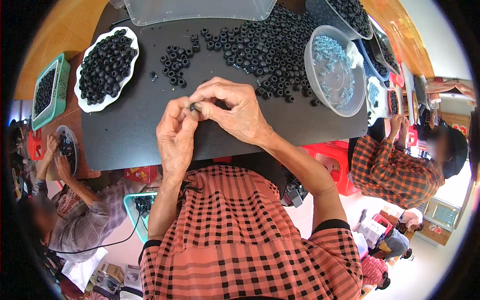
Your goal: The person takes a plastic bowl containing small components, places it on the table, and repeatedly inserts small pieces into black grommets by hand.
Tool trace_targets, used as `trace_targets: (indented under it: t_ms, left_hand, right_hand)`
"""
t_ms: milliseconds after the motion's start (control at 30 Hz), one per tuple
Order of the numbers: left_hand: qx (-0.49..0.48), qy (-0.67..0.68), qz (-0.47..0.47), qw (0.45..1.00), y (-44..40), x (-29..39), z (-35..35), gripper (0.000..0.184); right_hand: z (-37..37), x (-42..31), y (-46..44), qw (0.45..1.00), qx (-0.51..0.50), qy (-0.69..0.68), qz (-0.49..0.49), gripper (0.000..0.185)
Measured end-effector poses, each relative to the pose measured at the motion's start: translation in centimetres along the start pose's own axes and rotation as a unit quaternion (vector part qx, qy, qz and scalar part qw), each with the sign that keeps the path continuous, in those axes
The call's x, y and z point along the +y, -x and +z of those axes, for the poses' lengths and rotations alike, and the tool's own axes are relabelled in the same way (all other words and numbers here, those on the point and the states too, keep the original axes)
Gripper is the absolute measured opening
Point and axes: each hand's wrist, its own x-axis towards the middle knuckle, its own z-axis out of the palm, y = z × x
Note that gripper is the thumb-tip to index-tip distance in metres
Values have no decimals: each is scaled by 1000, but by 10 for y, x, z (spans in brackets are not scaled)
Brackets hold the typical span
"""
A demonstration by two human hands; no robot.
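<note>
Close together over the near part of the table, my two hands meet at the fingertips. A small black round piece (193, 106) is pinched between them. My left hand (176, 131) is closed on its one side, with thumb and index finger pressed together. My right hand (232, 111) grips the other side, its thumb across the top. Just beyond lie many loose black hollow pieces (270, 50), with a smaller group (176, 64) left of them. A tiny metallic cluster (153, 76), perhaps springs, lies further left. Fingers partly hide the held piece.
On the left stands a white scalloped plate (131, 45) heaped with black pieces. A clear round tub (360, 92) on the right holds small bluish metallic parts. A clear bin (200, 12) sits at the back. Co-workers sit at both sides, one in a checked shirt (395, 172).
</note>
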Motion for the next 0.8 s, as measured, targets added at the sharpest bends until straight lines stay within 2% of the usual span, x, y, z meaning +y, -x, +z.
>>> trace_targets:
  t_ms: [33,67,167,233,367,533,700,800]
  left_hand:
    - [0,1,0,1000,1,0,1,13]
    - [6,-12,4,1000,2,-1,1,12]
    - [4,-19,15,1000,1,-2,0,11]
    - [-5,-15,21,1000,0,-2,-2,11]
    - [-8,29,-37,999,-3,0,-8,11]
    - [-2,140,-82,987,-7,1,-5,13]
    - [-72,236,-129,961,-12,2,-10,14]
    - [-78,237,-146,957,-14,3,-13,14]
  right_hand:
    - [0,1,0,998,6,39,-48,15]
    - [0,0,1,998,6,40,-47,15]
    - [0,-3,2,998,10,59,-36,17]
    - [1,-1,4,1000,12,17,19,20]
    - [-1,4,2,999,-10,-14,30,24]
    - [-7,0,-2,982,-13,137,-133,33]
    - [-6,5,-2,967,8,173,-185,39]
    - [-3,8,-4,953,27,198,-228,38]
